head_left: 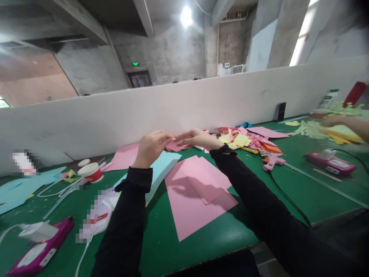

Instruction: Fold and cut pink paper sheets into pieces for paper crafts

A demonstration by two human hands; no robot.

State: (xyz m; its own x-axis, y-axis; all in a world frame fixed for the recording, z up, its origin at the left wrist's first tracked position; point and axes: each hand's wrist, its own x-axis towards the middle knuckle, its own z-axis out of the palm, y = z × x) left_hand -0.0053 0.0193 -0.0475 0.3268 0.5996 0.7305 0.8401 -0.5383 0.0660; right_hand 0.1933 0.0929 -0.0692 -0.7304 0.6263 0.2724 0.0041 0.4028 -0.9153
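My left hand and my right hand meet fingertip to fingertip above the far part of the table. The left fingers are pinched together, and the right fingers and thumb close in against them. Whatever is between the fingertips is too small to make out. Below and in front of the hands lie overlapping sheets of pink paper. Light blue paper sits beside my left wrist, with another pink sheet behind it. Some pink paper shows just under the fingers.
A heap of paper scraps and a pink glue gun lie right. Left are a paper cup, a phone-like device and a purple power strip. A co-worker's hand is far right. A white partition borders the table.
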